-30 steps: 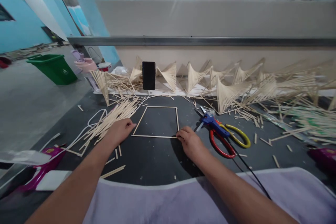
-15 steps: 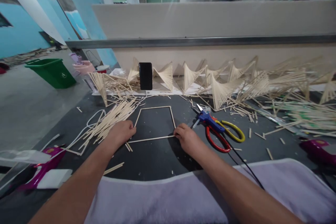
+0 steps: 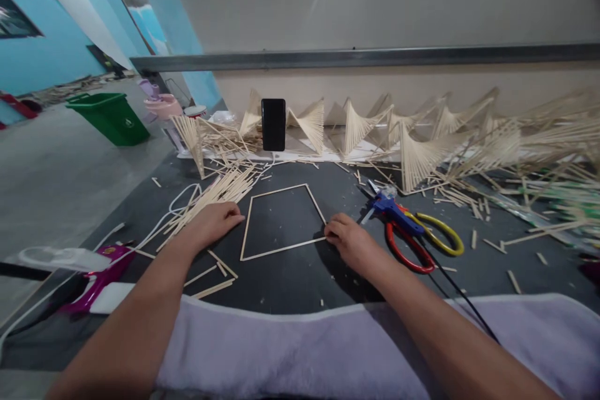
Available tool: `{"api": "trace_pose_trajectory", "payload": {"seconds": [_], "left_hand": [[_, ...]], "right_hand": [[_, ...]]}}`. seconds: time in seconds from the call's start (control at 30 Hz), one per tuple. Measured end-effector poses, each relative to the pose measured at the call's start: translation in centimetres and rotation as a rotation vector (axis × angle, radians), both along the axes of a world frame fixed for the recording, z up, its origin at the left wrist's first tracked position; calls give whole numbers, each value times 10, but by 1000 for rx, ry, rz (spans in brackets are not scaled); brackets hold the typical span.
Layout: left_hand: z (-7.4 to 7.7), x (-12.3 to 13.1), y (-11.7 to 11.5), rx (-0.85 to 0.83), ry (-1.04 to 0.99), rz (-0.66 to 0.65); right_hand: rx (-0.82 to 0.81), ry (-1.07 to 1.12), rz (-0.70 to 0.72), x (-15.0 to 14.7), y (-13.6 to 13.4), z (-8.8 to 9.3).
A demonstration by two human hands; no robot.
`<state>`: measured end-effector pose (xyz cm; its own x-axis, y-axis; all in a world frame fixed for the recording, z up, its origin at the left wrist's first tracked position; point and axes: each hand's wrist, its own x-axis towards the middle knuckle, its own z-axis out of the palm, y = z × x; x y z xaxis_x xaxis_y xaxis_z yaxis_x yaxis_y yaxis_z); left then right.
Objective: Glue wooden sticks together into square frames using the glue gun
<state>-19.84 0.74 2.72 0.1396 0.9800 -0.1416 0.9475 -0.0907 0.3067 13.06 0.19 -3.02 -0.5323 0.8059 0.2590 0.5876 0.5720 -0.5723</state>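
A four-sided frame of thin wooden sticks lies on the dark tabletop between my hands. At its right corner, my right hand has its fingers closed on the sticks. My left hand is just left of the frame, apart from it, thumb and forefinger separated and nothing visible in them. A pile of loose wooden sticks lies behind my left hand, partly hidden by it. Several more stick pieces lie in front of that hand.
Red-and-yellow-handled scissors and a blue tool lie right of my right hand, beside a black cord. Twisted stick models line the back, near a black phone. White cables run at left. A lilac cloth covers the near edge.
My left hand has come off the frame's left side and moved slightly away. The frame has turned a little, its right corner still in my right hand. The camera view has shifted.
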Motion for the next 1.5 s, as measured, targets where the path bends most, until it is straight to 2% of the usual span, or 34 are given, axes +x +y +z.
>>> {"api": "trace_pose_trajectory", "payload": {"seconds": [0.07, 0.17, 0.27, 0.4, 0.47, 0.6, 0.7, 0.93, 1.1, 1.23, 1.37, 1.43, 1.5], "left_hand": [[-11, 4, 8, 95, -32, 1], [-26, 11, 18, 247, -53, -74], [-32, 14, 22, 340, -50, -149], [-24, 21, 15, 380, -41, -224], [-17, 33, 6, 368, -38, -315], [-9, 69, -17, 204, -2, -574], [-9, 86, -26, 135, 38, -635], [-8, 91, -27, 93, 37, -554], [-10, 96, -32, 79, 54, -600], [-4, 86, -33, -10, -12, -586], [13, 64, -32, -207, -191, -560], [19, 49, -31, -275, -362, -455], [22, 33, -28, -255, -635, -327]], "right_hand": [[1, -24, 8, 0, 0, 1], [10, -57, 36, 1, 1, 2], [22, -59, 62, 3, 2, 1], [57, -34, 56, 5, 4, 2], [82, -21, 45, 5, 6, 4], [96, -23, 38, 5, 9, 2], [75, -40, 34, 6, 11, -2], [43, -49, 7, 6, 12, -4], [15, -43, -1, 8, 13, -3], [-28, -34, 35, 13, 10, 4], [-46, -42, 51, 16, 6, 10], [-21, -53, 71, 16, 5, 11], [18, -67, 84, 17, 4, 10]]}}
